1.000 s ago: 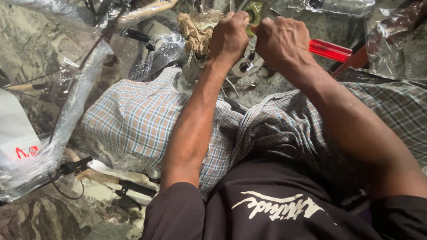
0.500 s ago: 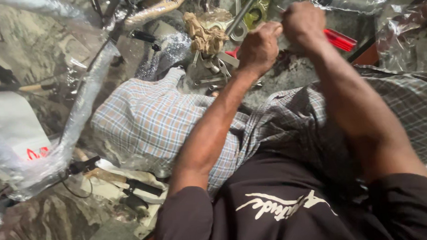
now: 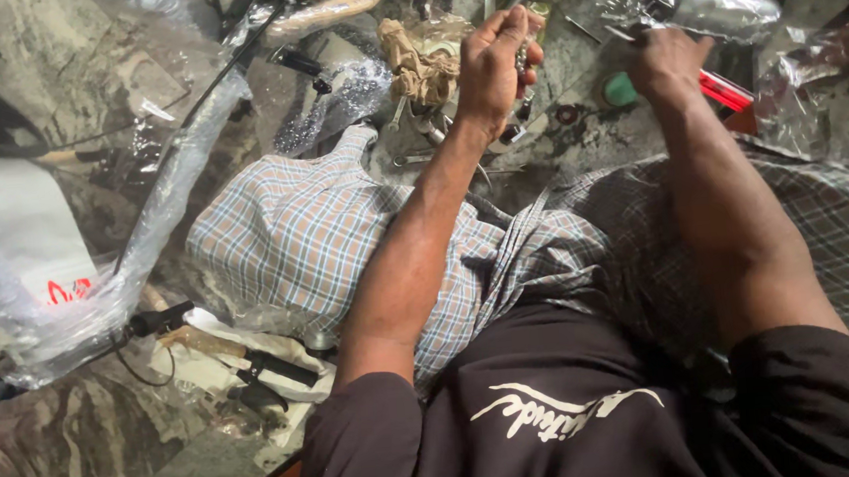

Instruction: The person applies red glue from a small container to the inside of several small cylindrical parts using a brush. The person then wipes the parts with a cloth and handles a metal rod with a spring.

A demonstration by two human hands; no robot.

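A checked cloth (image 3: pixel 295 238) covers the person's lap and takes up most of the view. A long part wrapped in clear plastic (image 3: pixel 138 278) lies along the left over the stone floor (image 3: pixel 90 441). Ahead, a plastic-wrapped cylinder (image 3: pixel 717 4) lies at upper right, near a red-handled tool (image 3: pixel 728 90). A tan rag (image 3: pixel 417 65) sits just beside the left hand (image 3: pixel 492 64), whose fingers are clenched around a small metal part (image 3: pixel 523 54) raised above scattered hardware. The right hand (image 3: pixel 667 67) is curled over a thin metal piece (image 3: pixel 619 32); its fingers are turned away, so the grip cannot be told.
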